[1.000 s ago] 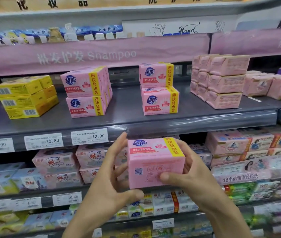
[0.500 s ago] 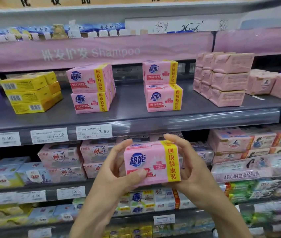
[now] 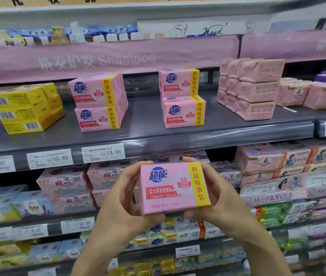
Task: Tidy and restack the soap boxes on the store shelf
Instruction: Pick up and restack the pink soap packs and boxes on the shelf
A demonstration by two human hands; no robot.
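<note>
Together left hand (image 3: 118,200), right hand (image 3: 224,200) grip box (image 3: 170,188) (pink).

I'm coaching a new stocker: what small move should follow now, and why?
Probably lift the held pink box up to the middle two-high stack on the grey shelf: left hand and right hand grip it label-forward, below the shelf edge, and its print matches that stack.

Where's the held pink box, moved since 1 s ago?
Yes: pink box turned in place, logo front now facing the camera, QR side earlier; still below-right of 13.90 price tag.
</note>
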